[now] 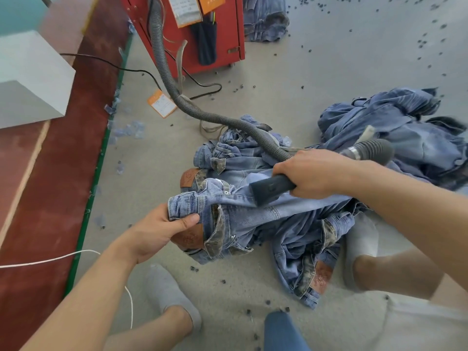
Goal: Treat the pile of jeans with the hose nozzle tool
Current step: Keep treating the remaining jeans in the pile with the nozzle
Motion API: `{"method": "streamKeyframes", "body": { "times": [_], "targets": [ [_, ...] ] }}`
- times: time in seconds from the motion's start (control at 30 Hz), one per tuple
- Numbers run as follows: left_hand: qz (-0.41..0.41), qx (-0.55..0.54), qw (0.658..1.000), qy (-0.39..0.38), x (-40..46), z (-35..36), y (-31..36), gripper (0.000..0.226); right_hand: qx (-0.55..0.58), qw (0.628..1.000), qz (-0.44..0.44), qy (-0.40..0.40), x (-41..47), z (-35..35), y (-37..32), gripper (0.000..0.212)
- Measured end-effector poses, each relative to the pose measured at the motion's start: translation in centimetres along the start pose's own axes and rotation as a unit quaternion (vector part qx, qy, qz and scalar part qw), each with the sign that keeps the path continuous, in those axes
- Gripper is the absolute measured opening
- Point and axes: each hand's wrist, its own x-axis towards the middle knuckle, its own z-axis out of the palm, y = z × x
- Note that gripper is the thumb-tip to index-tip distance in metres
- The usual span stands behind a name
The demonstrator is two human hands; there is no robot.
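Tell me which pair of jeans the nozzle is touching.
The top pair, whose waistband the left hand grips; the nozzle presses on it, unlike those beneath.

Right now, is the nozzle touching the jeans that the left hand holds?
Touching. The head view shows the dark nozzle mouth pressed on the jeans, no gap visible, with the left hand gripping the waistband.

Bare forearms, grey footwear

Both arms are sleeveless to the frame edge; grey slip-on shoes [174, 297] cover both feet, ankles bare.
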Motion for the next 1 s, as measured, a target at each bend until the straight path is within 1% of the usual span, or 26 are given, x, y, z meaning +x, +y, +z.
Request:
{"method": "streamKeyframes", "body": {
  "times": [0.1, 0.2, 0.3, 0.37, 0.43, 0.5, 0.53, 0.57, 0.63, 0.73, 0.8, 0.9, 1.0],
  "targets": [
    [-0.005, 0.004, 1.000, 0.012, 0.0, -0.1, 0.0, 0.042, 0.053, 0.997, -0.028, 0.040, -0.1, -0.9, -0.8, 0.024],
    [-0.005, -0.005, 1.000, 0.006, -0.2, 0.1, 0.4, 0.039, 0.111, 0.990, -0.039, 0.084, -0.5, -2.7, -0.5, 0.028],
    [-0.009, -0.003, 1.000, 0.000, -0.2, 0.3, 0.7, 0.040, 0.155, 0.981, -0.016, 0.113, -1.2, -4.0, 1.0, 0.033],
    [-0.031, -0.040, 0.999, -0.003, -0.2, 0.2, 0.9, 0.042, 0.137, 0.982, 0.015, 0.129, -1.6, -4.3, 2.4, 0.034],
    [-0.081, -0.089, 0.992, -0.030, -0.3, -0.1, 1.2, 0.043, 0.127, 0.982, 0.035, 0.137, -1.9, -4.3, 3.5, 0.033],
    [-0.126, -0.092, 0.985, -0.077, -0.5, -0.4, 1.3, 0.047, 0.126, 0.982, 0.044, 0.136, -2.2, -4.1, 4.1, 0.032],
    [-0.133, -0.097, 0.981, -0.101, -0.3, -0.4, 1.3, 0.051, 0.124, 0.982, 0.044, 0.135, -2.3, -4.0, 4.2, 0.033],
    [-0.128, -0.111, 0.979, -0.115, -0.2, -0.3, 1.3, 0.056, 0.123, 0.982, 0.043, 0.134, -2.4, -3.8, 4.1, 0.033],
    [-0.100, -0.156, 0.977, -0.107, 0.3, 0.1, 1.9, 0.062, 0.123, 0.983, 0.042, 0.132, -2.5, -3.5, 4.0, 0.035],
    [-0.031, -0.259, 0.964, -0.045, 1.3, 0.2, 3.0, 0.056, 0.124, 0.983, 0.044, 0.129, -2.6, -3.2, 3.8, 0.035],
    [0.009, -0.312, 0.950, -0.024, 2.1, 0.3, 3.4, 0.050, 0.122, 0.980, 0.057, 0.144, -2.7, -3.0, 3.5, 0.034],
    [0.029, -0.337, 0.940, -0.032, 2.9, 0.9, 3.6, 0.048, 0.128, 0.971, 0.089, 0.183, -2.4, -2.9, 2.9, 0.034],
    [0.025, -0.325, 0.944, -0.045, 3.3, 1.4, 3.5, 0.051, 0.142, 0.963, 0.091, 0.208, -2.2, -3.1, 2.4, 0.036]
  ]
}}
